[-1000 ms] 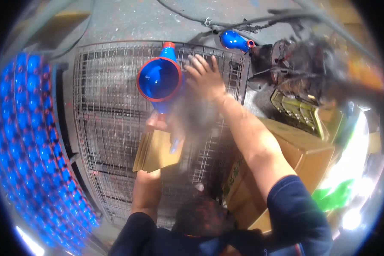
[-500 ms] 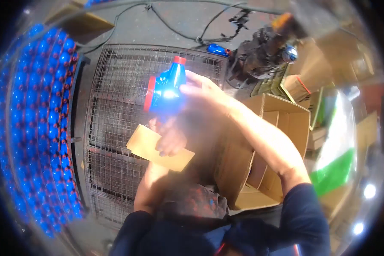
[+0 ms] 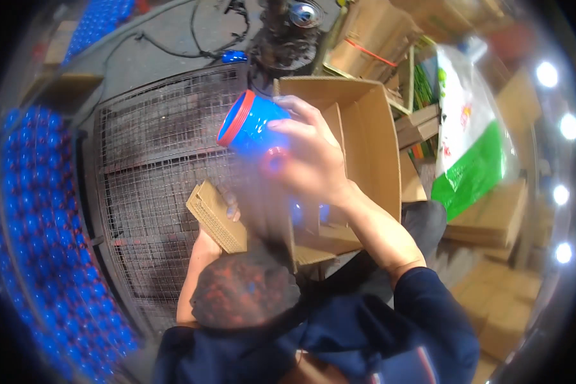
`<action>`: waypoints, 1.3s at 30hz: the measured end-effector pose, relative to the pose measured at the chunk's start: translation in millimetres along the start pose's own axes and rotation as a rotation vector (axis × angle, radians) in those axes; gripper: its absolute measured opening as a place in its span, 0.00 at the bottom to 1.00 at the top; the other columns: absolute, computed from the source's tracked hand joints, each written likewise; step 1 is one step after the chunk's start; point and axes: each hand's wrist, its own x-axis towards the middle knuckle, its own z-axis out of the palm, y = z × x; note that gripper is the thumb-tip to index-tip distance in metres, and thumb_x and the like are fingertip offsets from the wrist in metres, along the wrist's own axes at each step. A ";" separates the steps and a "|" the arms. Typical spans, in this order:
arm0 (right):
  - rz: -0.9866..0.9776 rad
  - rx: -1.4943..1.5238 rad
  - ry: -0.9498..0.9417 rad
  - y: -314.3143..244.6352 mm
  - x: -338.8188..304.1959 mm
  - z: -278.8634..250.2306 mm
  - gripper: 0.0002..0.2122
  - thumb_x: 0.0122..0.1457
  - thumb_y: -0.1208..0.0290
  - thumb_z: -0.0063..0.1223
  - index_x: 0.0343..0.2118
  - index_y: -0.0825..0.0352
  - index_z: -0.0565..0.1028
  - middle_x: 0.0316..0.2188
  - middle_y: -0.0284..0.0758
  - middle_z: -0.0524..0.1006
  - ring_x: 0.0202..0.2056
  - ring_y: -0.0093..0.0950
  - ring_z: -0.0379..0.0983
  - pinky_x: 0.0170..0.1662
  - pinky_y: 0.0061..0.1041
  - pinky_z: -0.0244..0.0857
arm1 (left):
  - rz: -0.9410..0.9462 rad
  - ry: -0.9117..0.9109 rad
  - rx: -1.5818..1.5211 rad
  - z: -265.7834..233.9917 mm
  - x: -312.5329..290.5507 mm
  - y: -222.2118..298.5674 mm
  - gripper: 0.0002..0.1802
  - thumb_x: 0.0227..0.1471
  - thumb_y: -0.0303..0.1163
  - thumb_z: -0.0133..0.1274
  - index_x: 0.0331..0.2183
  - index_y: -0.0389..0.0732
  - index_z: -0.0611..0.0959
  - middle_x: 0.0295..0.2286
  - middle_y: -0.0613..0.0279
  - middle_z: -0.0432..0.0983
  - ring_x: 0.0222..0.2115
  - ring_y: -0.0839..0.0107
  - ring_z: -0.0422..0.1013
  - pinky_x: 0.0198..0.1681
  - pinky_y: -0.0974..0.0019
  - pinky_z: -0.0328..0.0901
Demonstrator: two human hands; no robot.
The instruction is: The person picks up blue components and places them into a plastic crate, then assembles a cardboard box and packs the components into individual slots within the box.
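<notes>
My right hand [image 3: 317,150] grips a blue rounded fitting [image 3: 255,128] with a red threaded ring round its wide mouth. The mouth faces the upper left. A hazy blur covers its lower part, where another red end shows faintly. Its position is beside and over the left wall of an open cardboard box [image 3: 372,147] with inner dividers. Inside the box, low on its left, blue shiny things [image 3: 310,212] show through the blur. My left hand [image 3: 232,206] is closed on a small stack of cardboard pieces [image 3: 216,221], above the wire mesh.
A wire-mesh rack [image 3: 166,147] lies to the left. Beyond it stand many rows of blue fittings with red ends [image 3: 45,224]. Oily machinery [image 3: 285,41] is at the top, near one blue part [image 3: 234,56]. A white-green plastic bag [image 3: 470,160] and cardboard stacks [image 3: 486,217] fill the right.
My view has swung to the right. The fitting in my right hand has come over beside the box and turned. The cardboard pieces in my left hand have tilted and now sit apart from the fitting.
</notes>
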 end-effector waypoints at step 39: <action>0.779 -0.666 -0.493 212.1 -135.3 30.5 0.23 0.64 0.53 0.42 0.47 0.72 0.73 0.42 0.47 0.78 0.46 0.45 0.73 0.53 0.35 0.66 | 0.184 -0.249 0.210 32.0 -6.0 49.4 0.38 0.56 0.40 0.48 0.62 0.32 0.56 0.56 0.38 0.62 0.57 0.47 0.63 0.61 0.47 0.59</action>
